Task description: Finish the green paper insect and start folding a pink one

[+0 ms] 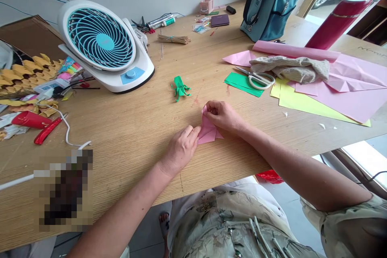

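Before us stretches a wooden desk (130, 133), and the biggest thing we see on it is the white and teal fan (102, 40), standing at the left with its round grille tilted up. At the far right we have a teal bag (266, 8), upright, and near it a leaning red flask (335, 26). Pink sheets (353, 102) spread below these, overlapping yellow sheets (302, 105), with a crumpled grey cloth (290, 67) on top. Next come our two hands, close together near the desk's front edge: the right hand (222, 115) pinches the top of a small folded pink paper (207, 131), while the left hand (183, 145), fingers drawn narrow, holds its left edge. Beyond the right hand we find scissors (252, 75) lying partly across green paper (238, 84). Smallest of all, a green folded figure (179, 88) with curled, leg-like strips sits just beyond our hands, touching neither.
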### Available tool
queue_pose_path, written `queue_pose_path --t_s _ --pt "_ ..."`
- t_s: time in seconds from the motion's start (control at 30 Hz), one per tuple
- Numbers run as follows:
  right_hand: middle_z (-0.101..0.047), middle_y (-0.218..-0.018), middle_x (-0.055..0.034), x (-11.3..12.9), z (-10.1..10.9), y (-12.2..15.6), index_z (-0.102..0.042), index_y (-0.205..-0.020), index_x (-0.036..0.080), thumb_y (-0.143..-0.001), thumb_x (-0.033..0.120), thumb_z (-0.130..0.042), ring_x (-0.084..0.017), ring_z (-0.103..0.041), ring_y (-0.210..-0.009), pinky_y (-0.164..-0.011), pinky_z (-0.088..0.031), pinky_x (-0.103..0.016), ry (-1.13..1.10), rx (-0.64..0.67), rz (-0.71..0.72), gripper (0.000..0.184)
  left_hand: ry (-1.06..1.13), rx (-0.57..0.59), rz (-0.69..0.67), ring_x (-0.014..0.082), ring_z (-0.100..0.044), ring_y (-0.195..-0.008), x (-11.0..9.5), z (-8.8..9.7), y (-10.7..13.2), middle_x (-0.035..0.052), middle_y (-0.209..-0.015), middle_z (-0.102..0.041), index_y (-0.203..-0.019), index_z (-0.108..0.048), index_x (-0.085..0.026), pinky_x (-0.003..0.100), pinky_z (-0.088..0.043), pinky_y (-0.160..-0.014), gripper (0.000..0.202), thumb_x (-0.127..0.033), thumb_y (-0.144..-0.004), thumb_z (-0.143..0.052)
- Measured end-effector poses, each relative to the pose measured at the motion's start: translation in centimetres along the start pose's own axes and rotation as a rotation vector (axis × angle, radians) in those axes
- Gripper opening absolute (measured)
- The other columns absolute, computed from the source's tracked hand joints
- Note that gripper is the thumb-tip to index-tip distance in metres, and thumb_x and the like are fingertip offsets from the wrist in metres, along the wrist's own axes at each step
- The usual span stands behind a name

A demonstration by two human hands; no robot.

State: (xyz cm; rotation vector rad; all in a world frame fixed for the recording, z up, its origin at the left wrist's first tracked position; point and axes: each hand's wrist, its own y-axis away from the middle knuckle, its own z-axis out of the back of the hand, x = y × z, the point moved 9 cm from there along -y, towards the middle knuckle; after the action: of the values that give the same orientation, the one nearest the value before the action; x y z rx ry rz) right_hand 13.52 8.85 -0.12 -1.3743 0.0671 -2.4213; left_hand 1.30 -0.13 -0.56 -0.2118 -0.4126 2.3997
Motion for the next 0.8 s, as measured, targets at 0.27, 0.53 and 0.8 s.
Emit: queue_pose_path --t_s 0.27,0.53,0.8 --pt "-0.057 -0.068 0.0009 0.0 0.2 0.2 -0.059 -0.082 0.017 -0.082 0.03 -0.054 -0.012 -0.049 -0.061 -0.057 -0.035 -0.024 -0.123 -0.047 -0.006 0.014 -0.005 -0.005 0.001 0.0201 -0.065 -0.079 -0.1 0.3 0.0 0.0072 -0.093 -0.062 -0.129 -0.054 -0.012 0.032 -0.054 -0.071 0.032 -0.014 -0.099 -0.044" --pt "-0.059 -0.064 -0.0001 -0.7 0.2 0.1 -0.062 -0.079 0.016 -0.083 0.031 -0.056 -0.013 -0.048 -0.061 -0.057 -0.034 -0.025 -0.112 -0.063 -0.035 0.017 -0.02 0.014 -0.002 0.0189 -0.064 -0.079 -0.4 0.4 -0.1 0.0055 -0.091 -0.062 -0.135 -0.051 -0.016 0.031 -0.054 -0.073 0.036 -0.015 -0.1 -0.043" --pt "-0.058 -0.069 0.0006 -0.5 0.2 0.5 -0.06 -0.08 0.016 -0.075 0.022 -0.056 -0.011 -0.048 -0.061 -0.057 -0.036 -0.024 -0.109 -0.082 -0.016 0.009 0.06 -0.03 0.033 0.0194 -0.067 -0.09 -0.2 0.9 0.1 0.0065 -0.099 -0.066 -0.141 -0.04 -0.017 0.031 -0.054 -0.081 0.042 -0.014 -0.099 -0.045"
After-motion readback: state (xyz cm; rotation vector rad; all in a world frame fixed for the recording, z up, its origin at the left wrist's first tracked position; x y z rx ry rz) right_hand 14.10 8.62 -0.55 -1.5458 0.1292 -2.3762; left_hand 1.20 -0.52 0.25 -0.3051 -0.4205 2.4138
